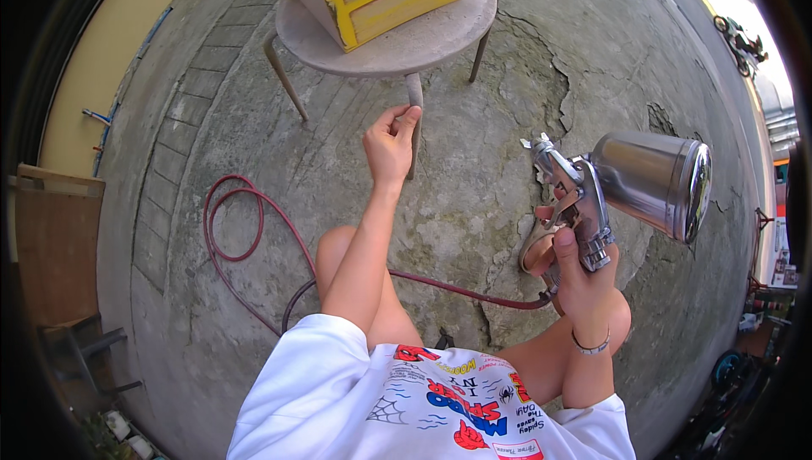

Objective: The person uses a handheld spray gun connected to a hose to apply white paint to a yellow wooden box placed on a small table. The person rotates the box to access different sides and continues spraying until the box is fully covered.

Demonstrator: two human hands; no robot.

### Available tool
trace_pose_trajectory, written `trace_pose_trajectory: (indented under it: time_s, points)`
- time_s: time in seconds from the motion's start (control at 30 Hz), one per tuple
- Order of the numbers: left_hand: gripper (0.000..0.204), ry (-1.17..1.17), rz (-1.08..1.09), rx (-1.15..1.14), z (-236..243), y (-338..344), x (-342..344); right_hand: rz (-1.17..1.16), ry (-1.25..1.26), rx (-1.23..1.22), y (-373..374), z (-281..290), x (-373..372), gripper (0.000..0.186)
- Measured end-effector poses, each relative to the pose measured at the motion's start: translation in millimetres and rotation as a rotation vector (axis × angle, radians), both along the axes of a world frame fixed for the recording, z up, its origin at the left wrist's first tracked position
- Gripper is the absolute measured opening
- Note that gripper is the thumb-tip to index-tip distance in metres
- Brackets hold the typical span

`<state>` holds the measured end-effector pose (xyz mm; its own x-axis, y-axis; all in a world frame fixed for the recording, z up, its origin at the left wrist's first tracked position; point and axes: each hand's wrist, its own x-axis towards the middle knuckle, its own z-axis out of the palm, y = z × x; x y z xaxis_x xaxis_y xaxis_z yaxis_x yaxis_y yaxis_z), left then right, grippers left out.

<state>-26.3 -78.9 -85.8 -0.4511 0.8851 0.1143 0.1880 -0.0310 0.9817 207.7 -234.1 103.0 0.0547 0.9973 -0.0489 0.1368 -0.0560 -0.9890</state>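
Note:
My right hand [584, 278] is wrapped round the grip of a metal spray gun [584, 198], which points away from me with its silver paint cup [647, 177] jutting out to the right. A dark red air hose [457, 288] runs up to the base of its grip. Ahead of me, the fingers of my left hand [392, 140] are closed on the near leg [414, 92] of a round grey stool [397, 54]. On the stool sits a yellow and white wooden box [402, 5], its near face patchy with bare wood showing through; its far end is cut off.
The hose makes a loop on the cracked concrete floor [474, 164] at the left. A brown wooden board [63, 249] stands by the yellow wall [101, 62]. Far right, a motorcycle [740, 44] is parked, with assorted items [753, 322] along that edge.

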Motion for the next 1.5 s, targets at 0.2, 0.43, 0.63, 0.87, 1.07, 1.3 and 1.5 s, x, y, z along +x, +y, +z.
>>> trace_pose_trajectory:
  time_s: [0.2, 0.43, 0.63, 0.87, 1.07, 1.3, 1.5]
  points:
    - [0.048, -0.037, -0.003, 0.013, 0.7, 0.1, 1.2, 0.007, -0.035, -0.035, 3.3, 2.9, -0.1, 0.052]
    - [0.048, 0.018, -0.045, 0.093, -5.0, 3.9, 1.2, -0.005, -0.034, -0.047, 3.9, 0.0, -2.2, 0.052]
    - [0.055, -0.016, -0.087, 0.062, -4.6, 2.9, 1.0, -0.003, -0.076, -0.039, 4.0, -2.9, -4.2, 0.053]
    - [0.052, 0.028, -0.053, 0.116, -8.2, 5.6, 3.5, 0.007, -0.059, -0.074, 4.8, -2.4, -5.3, 0.052]
    - [0.052, 0.060, -0.036, 0.126, -11.6, 6.2, 3.5, 0.000, -0.063, -0.076, 3.7, -5.5, -5.2, 0.053]
    - [0.052, 0.056, -0.053, 0.107, -16.0, 7.4, 1.9, 0.000, -0.070, -0.084, 2.2, -7.5, -3.6, 0.053]
    - [0.050, 0.066, -0.045, 0.109, -13.3, 6.9, 4.0, 0.006, -0.077, -0.096, 0.2, -9.7, -0.4, 0.051]
